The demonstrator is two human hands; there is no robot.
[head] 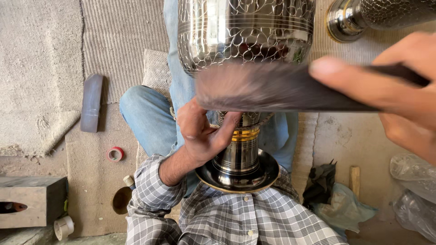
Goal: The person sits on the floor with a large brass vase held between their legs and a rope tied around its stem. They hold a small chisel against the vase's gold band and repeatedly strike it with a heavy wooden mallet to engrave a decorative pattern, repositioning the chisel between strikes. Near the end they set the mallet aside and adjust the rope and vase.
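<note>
At the bottom of the frame, the person's checked shirt (236,218) shows, and the round foot of a big shiny metal vase (240,154) rests against it. The left hand (202,136), in the middle of the frame, has its fingers curled shut around the vase's thin neck. That is good: a tight hold there should stop the vase from rolling.

On the right side, the right hand (399,95) pinches a dark flat tool (272,88) between thumb and fingers. The tool looks blurry and lies across the vase's patterned belly. It would work best with the tool kept flat.

Further off, a red tape roll (115,154) lies on the floor at the left.
</note>
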